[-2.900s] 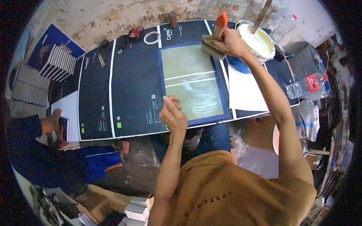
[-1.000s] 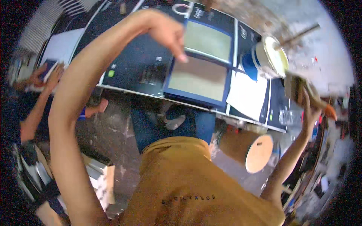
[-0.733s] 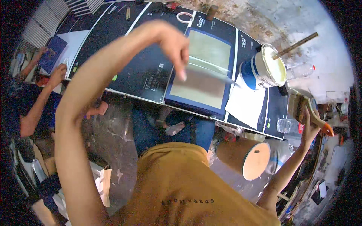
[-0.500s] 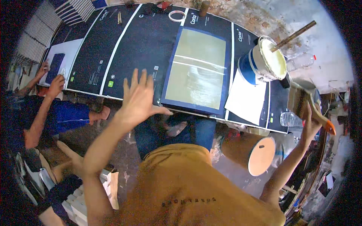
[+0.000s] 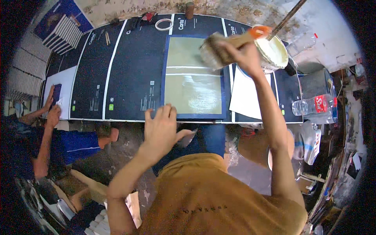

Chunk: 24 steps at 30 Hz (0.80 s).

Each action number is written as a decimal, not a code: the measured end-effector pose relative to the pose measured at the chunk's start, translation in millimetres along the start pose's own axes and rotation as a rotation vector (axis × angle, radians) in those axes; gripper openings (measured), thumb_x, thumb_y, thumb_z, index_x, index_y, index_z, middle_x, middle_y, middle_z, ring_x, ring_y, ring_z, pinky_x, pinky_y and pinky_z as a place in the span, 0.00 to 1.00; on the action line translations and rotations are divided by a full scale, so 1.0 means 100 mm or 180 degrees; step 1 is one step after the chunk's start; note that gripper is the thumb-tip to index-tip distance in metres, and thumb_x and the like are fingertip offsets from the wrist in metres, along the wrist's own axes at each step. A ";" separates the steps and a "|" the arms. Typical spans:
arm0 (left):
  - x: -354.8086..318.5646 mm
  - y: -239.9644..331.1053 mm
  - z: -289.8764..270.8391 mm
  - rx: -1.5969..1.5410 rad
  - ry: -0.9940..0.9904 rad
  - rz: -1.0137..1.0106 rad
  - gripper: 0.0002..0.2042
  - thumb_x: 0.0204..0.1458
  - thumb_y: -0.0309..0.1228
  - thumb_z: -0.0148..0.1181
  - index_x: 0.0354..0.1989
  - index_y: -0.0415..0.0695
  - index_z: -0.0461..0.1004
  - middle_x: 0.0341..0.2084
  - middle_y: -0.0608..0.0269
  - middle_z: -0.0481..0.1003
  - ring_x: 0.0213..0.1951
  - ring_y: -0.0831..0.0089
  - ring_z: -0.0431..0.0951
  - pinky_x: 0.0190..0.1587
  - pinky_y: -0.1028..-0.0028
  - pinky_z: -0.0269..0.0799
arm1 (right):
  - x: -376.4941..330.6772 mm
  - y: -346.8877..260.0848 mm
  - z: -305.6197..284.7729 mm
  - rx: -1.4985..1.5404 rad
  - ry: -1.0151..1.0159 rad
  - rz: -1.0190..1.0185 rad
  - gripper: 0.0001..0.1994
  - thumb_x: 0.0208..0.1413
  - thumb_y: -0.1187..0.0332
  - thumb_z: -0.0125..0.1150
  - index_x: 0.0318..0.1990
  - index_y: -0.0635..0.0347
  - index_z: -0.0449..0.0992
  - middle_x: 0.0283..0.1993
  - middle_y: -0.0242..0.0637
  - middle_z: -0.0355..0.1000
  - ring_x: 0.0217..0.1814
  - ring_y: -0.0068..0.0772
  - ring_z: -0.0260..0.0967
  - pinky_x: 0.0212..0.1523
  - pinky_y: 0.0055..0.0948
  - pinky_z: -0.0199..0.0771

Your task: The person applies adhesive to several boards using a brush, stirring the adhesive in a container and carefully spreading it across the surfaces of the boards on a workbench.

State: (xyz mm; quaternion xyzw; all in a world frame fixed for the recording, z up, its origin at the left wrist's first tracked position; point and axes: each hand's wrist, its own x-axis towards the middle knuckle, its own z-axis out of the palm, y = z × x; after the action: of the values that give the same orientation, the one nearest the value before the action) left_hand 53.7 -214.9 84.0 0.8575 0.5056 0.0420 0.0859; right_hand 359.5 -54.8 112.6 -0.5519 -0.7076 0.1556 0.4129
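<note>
A wide paintbrush (image 5: 221, 49) with a wooden handle and orange end is gripped in my right hand (image 5: 250, 58). Its blurred bristles are over the far right part of a beige panel (image 5: 196, 88) with a dark blue border. A white strip crosses the panel, and a wet, glossy patch shines on its near half. By the panel's near left corner is my left hand (image 5: 162, 127), fingers apart and holding nothing; I cannot tell whether its fingertips touch the edge. A bucket (image 5: 272, 55) of pale, creamy stuff with a stick (image 5: 288, 19) standing in it is behind my right forearm.
White paper (image 5: 244, 98) lies right of the panel. A tape roll (image 5: 164, 24) sits at the table's far side. Plastic bottles (image 5: 313, 105) are at the right. At the left, another person's hands (image 5: 53, 107) handle a dark blue piece. A drum-like container (image 5: 254, 147) stands below the table.
My right hand has swung the brush from the table's right end, leftward over the panel. My left hand has shifted right and nearer to me. The view has turned slightly.
</note>
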 end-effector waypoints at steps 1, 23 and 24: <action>-0.01 0.02 0.04 0.0086 -0.0014 0.0003 0.42 0.49 0.63 0.60 0.58 0.35 0.68 0.56 0.50 0.69 0.59 0.57 0.70 0.59 0.50 0.62 | 0.13 0.06 0.14 -0.0194 -0.0375 0.0119 0.22 0.52 0.51 0.70 0.40 0.65 0.82 0.35 0.45 0.80 0.37 0.34 0.80 0.42 0.34 0.78; -0.06 0.05 0.07 -0.0536 -0.0088 -0.0332 0.33 0.60 0.52 0.53 0.62 0.33 0.66 0.63 0.46 0.66 0.65 0.53 0.64 0.65 0.48 0.55 | 1.76 -0.11 1.28 -0.0289 -0.1544 -0.1581 0.14 0.51 0.59 0.69 0.33 0.60 0.77 0.34 0.50 0.78 0.38 0.53 0.77 0.39 0.44 0.75; -0.07 0.04 0.05 -0.0604 -0.0165 -0.0331 0.32 0.60 0.51 0.53 0.62 0.34 0.66 0.62 0.45 0.66 0.66 0.52 0.64 0.66 0.49 0.55 | 1.84 -0.15 1.31 -0.0912 -0.1199 -0.1596 0.17 0.55 0.53 0.67 0.37 0.60 0.81 0.34 0.48 0.78 0.36 0.48 0.77 0.38 0.41 0.75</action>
State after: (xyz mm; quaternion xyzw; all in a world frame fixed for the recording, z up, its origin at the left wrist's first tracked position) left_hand 54.6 -223.1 79.4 0.8188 0.5408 0.0629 0.1818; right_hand 241.3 138.5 118.9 -0.3747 -0.8997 0.0476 0.2187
